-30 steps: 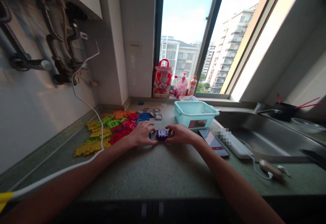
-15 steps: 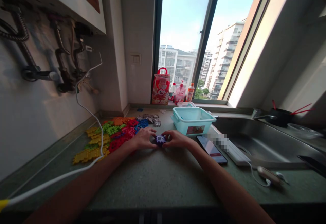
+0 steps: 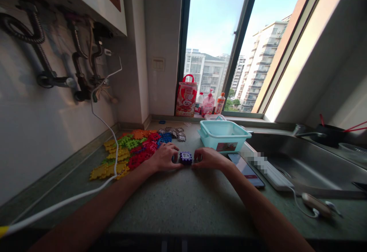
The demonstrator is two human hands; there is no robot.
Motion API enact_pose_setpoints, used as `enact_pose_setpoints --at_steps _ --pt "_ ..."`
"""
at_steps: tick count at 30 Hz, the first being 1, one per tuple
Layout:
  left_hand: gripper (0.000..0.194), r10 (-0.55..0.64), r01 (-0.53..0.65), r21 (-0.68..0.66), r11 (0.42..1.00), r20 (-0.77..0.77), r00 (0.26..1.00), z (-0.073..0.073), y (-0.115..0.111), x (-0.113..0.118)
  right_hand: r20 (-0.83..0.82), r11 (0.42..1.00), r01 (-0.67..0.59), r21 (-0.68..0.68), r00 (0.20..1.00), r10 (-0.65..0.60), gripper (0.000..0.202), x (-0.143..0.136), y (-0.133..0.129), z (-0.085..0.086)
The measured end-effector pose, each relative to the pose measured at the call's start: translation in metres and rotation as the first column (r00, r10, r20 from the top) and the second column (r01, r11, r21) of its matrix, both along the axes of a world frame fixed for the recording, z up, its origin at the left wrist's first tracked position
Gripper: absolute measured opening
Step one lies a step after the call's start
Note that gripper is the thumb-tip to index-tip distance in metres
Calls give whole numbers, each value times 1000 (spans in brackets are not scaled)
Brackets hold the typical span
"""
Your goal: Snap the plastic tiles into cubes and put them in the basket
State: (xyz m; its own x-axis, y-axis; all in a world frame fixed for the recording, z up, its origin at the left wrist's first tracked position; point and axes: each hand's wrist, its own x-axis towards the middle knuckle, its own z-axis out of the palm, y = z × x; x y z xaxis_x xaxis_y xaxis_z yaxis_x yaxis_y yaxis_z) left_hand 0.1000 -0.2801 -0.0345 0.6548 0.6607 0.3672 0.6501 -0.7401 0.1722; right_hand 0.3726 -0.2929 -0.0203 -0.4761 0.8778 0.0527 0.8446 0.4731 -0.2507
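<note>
Plainly, 2 hands point(image 3: 166, 157) curved half-open, toothed purple block point(image 3: 185, 158) between, speckled stone counter point(image 3: 177, 206).

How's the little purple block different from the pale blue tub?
The purple block is small; the pale blue tub is much larger and open-topped. The block has notched edges, while the tub looks smooth-sided. The block shows a white window-like pattern, the tub a picture label. Both rest on the counter.

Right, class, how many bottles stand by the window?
3: a red-capped bottle beside the red bag, a pink pump bottle mid-row, an orange-capped bottle rightmost. The bag may hide more.
</note>
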Motion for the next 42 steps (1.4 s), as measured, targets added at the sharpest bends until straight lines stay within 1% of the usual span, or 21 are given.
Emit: enact_pose_setpoints --at_steps 3,6,8,10,12,13,14,15,17,18,20,22,25,28,31,33,34,36,38,40,42 --pt "25 -23 23 0 1000 16 1000 -5 -3 4 45 1000 -16 17 999 16 28 -6 -8 4" --pt "20 -22 22 1 1000 15 1000 -10 -5 11 54 999 -18 50 998 16 20 -13 -11 5" --pt "21 -21 21 5 1000 1 1000 -7 -7 13 59 998 -9 61 998 5 17 -14 -11 5" --pt "26 -20 21 41 999 -34 999 5 -7 7 61 999 -1 38 998 -2 18 -12 -9 4" --pt "31 14 -7 78 997 -83 996 26 -4 -11 68 1000 13 -5 998 -12 22 -8 -8 4" --pt "32 56 -48 76 996 -106 993 38 -2 -24 75 999 22 -25 997 -20 25 -6 -7 4" --pt "31 117 -111 54 992 -114 987 50 0 -40 81 999 31 -39 996 -28 28 -4 -6 4" --pt "30 197 -199 -2 980 -123 973 61 2 -56 84 998 38 -46 996 -34 30 -3 -5 4" --pt "32 333 -347 -73 935 -154 930 74 6 -88 84 998 45 -51 996 -41 32 -1 -5 4" --pt "35 380 -400 -78 913 -191 905 77 7 -101 85 997 47 -54 996 -42 32 0 -5 4" --pt "39 436 -469 -81 880 -259 862 74 10 -119 96 997 49 -51 994 -44 30 -1 -5 3" --pt "35 444 -496 -109 861 -313 840 67 14 -127 110 998 44 -38 993 -40 28 -2 -5 3" --pt "21 457 -521 -123 845 -340 822 60 20 -131 122 999 37 -11 992 -35 28 -3 -7 2" --pt "13 504 -537 -48 842 -285 816 64 23 -140 114 999 37 4 993 -37 28 -2 -8 3" --pt "15 531 -527 64 848 -96 842 73 19 -149 106 995 55 80 992 -63 33 0 -10 7" --pt "19 513 -517 141 844 69 856 76 14 -144 67 974 66 218 994 -83 37 -1 -13 11" --pt "21 484 -505 163 848 151 862 76 10 -136 27 951 61 301 997 -73 39 -3 -15 14" --pt "26 396 -456 139 879 322 860 70 3 -110 -69 889 27 457 998 6 45 -9 -21 19" --pt "32 307 -354 5 935 488 817 62 -3 -72 -133 828 -35 560 982 131 51 -17 -26 22" --pt "34 223 -171 -144 975 580 784 55 -8 -32 -150 789 -94 607 962 230 54 -23 -31 25" --pt "33 142 18 -241 970 629 764 51 -11 2 -155 778 -126 615 949 276 53 -24 -32 26"
